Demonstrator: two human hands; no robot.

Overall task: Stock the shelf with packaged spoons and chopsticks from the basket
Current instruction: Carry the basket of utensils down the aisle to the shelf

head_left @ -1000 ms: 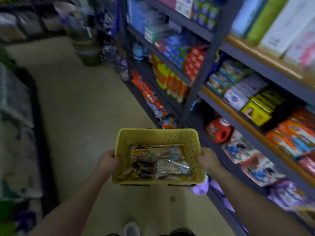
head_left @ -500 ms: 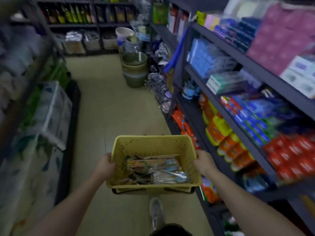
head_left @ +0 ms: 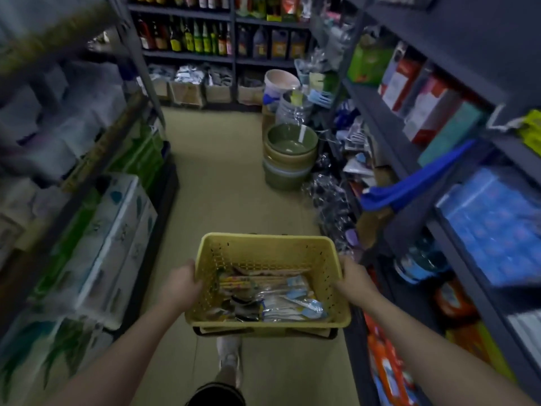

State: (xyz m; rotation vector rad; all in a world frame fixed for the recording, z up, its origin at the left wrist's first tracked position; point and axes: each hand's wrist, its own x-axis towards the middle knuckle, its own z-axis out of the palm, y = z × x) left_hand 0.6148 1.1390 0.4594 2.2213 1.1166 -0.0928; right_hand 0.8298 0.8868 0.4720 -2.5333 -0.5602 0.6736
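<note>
Now walking further down the aisle, both hands, left hand [head_left: 182, 285] and right hand [head_left: 351, 277], gripping the yellow plastic basket [head_left: 265, 247] with shiny spoon and chopstick packs [head_left: 272, 297] inside, nothing shelved yet.

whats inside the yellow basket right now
The yellow basket holds a loose pile of clear packets lying flat, some with blue card labels, some with yellow and dark ones. Blur hides which hold spoons or chopsticks, and the lower packets are covered.
</note>
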